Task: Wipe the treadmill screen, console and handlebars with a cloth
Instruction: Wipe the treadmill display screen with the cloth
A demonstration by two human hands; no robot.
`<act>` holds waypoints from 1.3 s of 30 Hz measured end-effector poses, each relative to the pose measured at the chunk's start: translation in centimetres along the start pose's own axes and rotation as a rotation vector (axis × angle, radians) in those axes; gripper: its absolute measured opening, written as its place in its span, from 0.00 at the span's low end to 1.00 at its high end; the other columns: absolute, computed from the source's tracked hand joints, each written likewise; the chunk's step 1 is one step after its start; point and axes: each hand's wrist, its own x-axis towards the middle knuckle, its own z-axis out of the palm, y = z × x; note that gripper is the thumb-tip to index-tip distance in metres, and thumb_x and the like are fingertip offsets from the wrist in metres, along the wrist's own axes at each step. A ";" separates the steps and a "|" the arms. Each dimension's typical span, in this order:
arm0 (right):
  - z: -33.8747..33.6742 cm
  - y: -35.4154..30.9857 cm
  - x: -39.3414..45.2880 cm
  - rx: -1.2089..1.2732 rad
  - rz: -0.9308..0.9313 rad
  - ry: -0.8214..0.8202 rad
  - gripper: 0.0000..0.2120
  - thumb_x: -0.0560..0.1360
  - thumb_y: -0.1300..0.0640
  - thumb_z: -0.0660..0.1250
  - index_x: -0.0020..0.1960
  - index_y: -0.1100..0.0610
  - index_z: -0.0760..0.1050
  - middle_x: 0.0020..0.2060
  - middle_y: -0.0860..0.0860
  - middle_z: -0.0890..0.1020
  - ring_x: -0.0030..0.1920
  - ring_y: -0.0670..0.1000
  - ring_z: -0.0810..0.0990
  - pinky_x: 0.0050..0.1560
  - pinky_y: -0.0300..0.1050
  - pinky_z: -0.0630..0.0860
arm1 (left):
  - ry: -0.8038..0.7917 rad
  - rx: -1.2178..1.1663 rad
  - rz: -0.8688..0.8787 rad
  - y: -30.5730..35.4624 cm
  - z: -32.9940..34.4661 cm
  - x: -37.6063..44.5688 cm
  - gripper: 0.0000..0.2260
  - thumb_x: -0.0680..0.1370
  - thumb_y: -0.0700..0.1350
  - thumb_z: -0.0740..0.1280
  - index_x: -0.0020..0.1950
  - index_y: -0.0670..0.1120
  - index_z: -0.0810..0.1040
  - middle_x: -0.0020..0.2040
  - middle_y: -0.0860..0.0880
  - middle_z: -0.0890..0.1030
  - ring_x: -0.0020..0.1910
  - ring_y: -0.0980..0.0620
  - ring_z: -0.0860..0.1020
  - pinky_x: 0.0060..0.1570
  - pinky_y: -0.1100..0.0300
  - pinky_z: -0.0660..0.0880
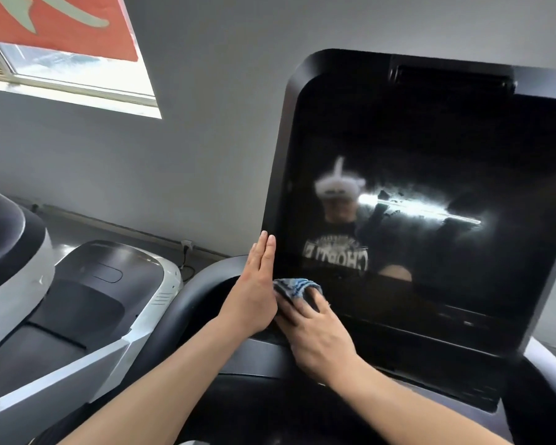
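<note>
The treadmill's big black screen [430,149] fills the right half of the view, dark and glossy, with a person's reflection and a streak of light in it. My left hand [254,293] lies flat with straight fingers against the screen's left frame edge. My right hand [315,332] presses a blue and grey cloth [294,287] on the screen's lower left corner, fingers spread over the cloth. The black console [382,393] runs below the screen. A curved black handlebar [187,303] sits left of my left hand.
A neighbouring treadmill with a white and black motor cover [103,284] stands on the left. Behind is a grey wall [206,123], a window [61,69] at top left, and a cable plugged in low on the wall [186,248].
</note>
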 end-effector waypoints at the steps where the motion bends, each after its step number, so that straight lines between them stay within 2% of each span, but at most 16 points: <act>1: 0.1 0.1 -0.1 0.009 0.003 -0.024 0.30 0.76 0.52 0.54 0.77 0.52 0.72 0.82 0.53 0.64 0.76 0.56 0.70 0.78 0.64 0.62 | -0.001 0.001 0.000 0.0 -0.1 0.0 0.45 0.75 0.27 0.57 0.86 0.50 0.40 0.83 0.59 0.34 0.85 0.55 0.43 0.81 0.52 0.57; 5: 1.5 2.9 -5.7 -0.001 0.016 -0.157 0.29 0.71 0.53 0.60 0.72 0.54 0.77 0.82 0.55 0.62 0.69 0.59 0.77 0.77 0.63 0.56 | -0.012 -0.015 -0.007 0.0 0.0 0.0 0.46 0.73 0.26 0.56 0.86 0.50 0.39 0.82 0.62 0.32 0.85 0.54 0.44 0.81 0.52 0.59; 7: 1.5 3.8 -6.8 -0.026 0.054 -0.161 0.30 0.70 0.53 0.62 0.71 0.55 0.77 0.82 0.55 0.61 0.68 0.59 0.78 0.75 0.63 0.57 | -0.001 -0.018 -0.021 0.2 0.1 0.0 0.46 0.74 0.27 0.56 0.85 0.50 0.39 0.81 0.62 0.31 0.85 0.54 0.44 0.81 0.52 0.58; 10: 0.7 1.3 -3.4 0.025 0.072 -0.071 0.30 0.71 0.53 0.56 0.72 0.52 0.78 0.82 0.53 0.64 0.72 0.57 0.75 0.77 0.64 0.57 | 0.012 -0.026 -0.015 0.5 0.3 -0.1 0.44 0.76 0.29 0.59 0.86 0.48 0.40 0.82 0.60 0.34 0.85 0.53 0.46 0.81 0.51 0.58; 12: 0.3 -0.7 -0.8 0.058 0.092 -0.018 0.32 0.72 0.52 0.55 0.76 0.52 0.73 0.82 0.52 0.64 0.77 0.55 0.69 0.80 0.64 0.57 | 0.013 -0.037 -0.025 0.6 0.1 -0.1 0.43 0.77 0.29 0.59 0.86 0.49 0.41 0.83 0.60 0.36 0.85 0.54 0.45 0.81 0.51 0.58; 14: 0.4 -0.8 -0.7 0.081 0.073 -0.032 0.33 0.73 0.53 0.55 0.78 0.53 0.71 0.82 0.52 0.63 0.77 0.55 0.68 0.81 0.63 0.56 | 0.012 -0.033 -0.022 0.4 -0.1 0.0 0.43 0.76 0.29 0.58 0.86 0.50 0.42 0.84 0.59 0.38 0.85 0.53 0.48 0.80 0.50 0.61; 17: 1.5 2.1 -5.3 0.017 0.034 -0.120 0.30 0.72 0.55 0.56 0.72 0.55 0.77 0.82 0.53 0.64 0.69 0.58 0.77 0.77 0.61 0.57 | -0.003 -0.029 -0.015 -0.1 -0.3 0.0 0.44 0.75 0.28 0.58 0.86 0.50 0.42 0.85 0.59 0.38 0.84 0.50 0.55 0.77 0.49 0.66; 19: 2.1 4.7 -8.7 -0.017 0.059 -0.168 0.29 0.70 0.56 0.56 0.69 0.55 0.80 0.82 0.54 0.62 0.64 0.60 0.80 0.74 0.63 0.59 | -0.010 -0.037 -0.005 -0.2 -0.4 0.0 0.44 0.75 0.28 0.58 0.86 0.50 0.43 0.85 0.59 0.38 0.84 0.50 0.55 0.76 0.50 0.67; 21: 2.2 5.8 -9.5 -0.061 0.079 -0.141 0.29 0.70 0.56 0.55 0.67 0.55 0.81 0.82 0.54 0.61 0.63 0.60 0.82 0.73 0.64 0.60 | 0.000 -0.033 0.004 -0.2 -0.4 -0.1 0.44 0.76 0.28 0.59 0.86 0.49 0.42 0.85 0.58 0.38 0.84 0.51 0.54 0.77 0.51 0.66; 25: 1.4 1.9 -3.0 -0.057 0.006 0.005 0.27 0.75 0.55 0.54 0.70 0.52 0.79 0.81 0.53 0.65 0.70 0.57 0.76 0.77 0.64 0.55 | -0.008 -0.042 -0.008 0.0 -0.1 -0.1 0.45 0.76 0.29 0.60 0.86 0.50 0.41 0.85 0.59 0.37 0.85 0.53 0.48 0.78 0.50 0.64; 27: 0.9 0.4 -0.2 -0.005 -0.003 0.019 0.27 0.76 0.53 0.54 0.73 0.50 0.76 0.81 0.51 0.66 0.74 0.55 0.72 0.80 0.64 0.55 | -0.008 -0.044 -0.014 0.0 -0.2 0.0 0.44 0.77 0.29 0.59 0.86 0.51 0.41 0.85 0.59 0.37 0.85 0.54 0.48 0.78 0.50 0.63; 30: 1.6 1.6 -2.1 -0.025 -0.040 -0.050 0.29 0.75 0.54 0.56 0.75 0.52 0.75 0.82 0.51 0.64 0.72 0.56 0.74 0.81 0.63 0.53 | -0.009 -0.037 -0.014 -0.2 -0.4 0.0 0.45 0.76 0.29 0.59 0.86 0.52 0.41 0.85 0.61 0.37 0.85 0.53 0.50 0.77 0.49 0.65; 33: 2.7 4.2 -6.9 -0.070 -0.023 -0.125 0.31 0.73 0.54 0.59 0.76 0.55 0.74 0.84 0.52 0.58 0.70 0.58 0.76 0.79 0.62 0.47 | -0.025 -0.058 -0.023 -0.1 -0.2 -0.1 0.46 0.75 0.28 0.58 0.86 0.52 0.41 0.84 0.61 0.36 0.85 0.55 0.46 0.79 0.51 0.63; 35: 2.9 4.7 -7.2 -0.117 -0.018 -0.119 0.30 0.72 0.53 0.62 0.74 0.55 0.75 0.84 0.52 0.58 0.69 0.58 0.76 0.79 0.63 0.47 | -0.018 -0.060 -0.028 -0.1 -0.2 -0.1 0.47 0.74 0.27 0.58 0.86 0.52 0.40 0.84 0.61 0.35 0.85 0.56 0.45 0.80 0.52 0.62; 39: 1.8 1.1 -0.9 -0.036 -0.064 0.058 0.25 0.77 0.53 0.57 0.73 0.50 0.76 0.81 0.50 0.66 0.74 0.55 0.72 0.80 0.64 0.51 | -0.014 -0.055 -0.017 -0.1 -0.1 -0.1 0.47 0.74 0.28 0.59 0.86 0.52 0.40 0.84 0.61 0.35 0.85 0.56 0.45 0.80 0.52 0.61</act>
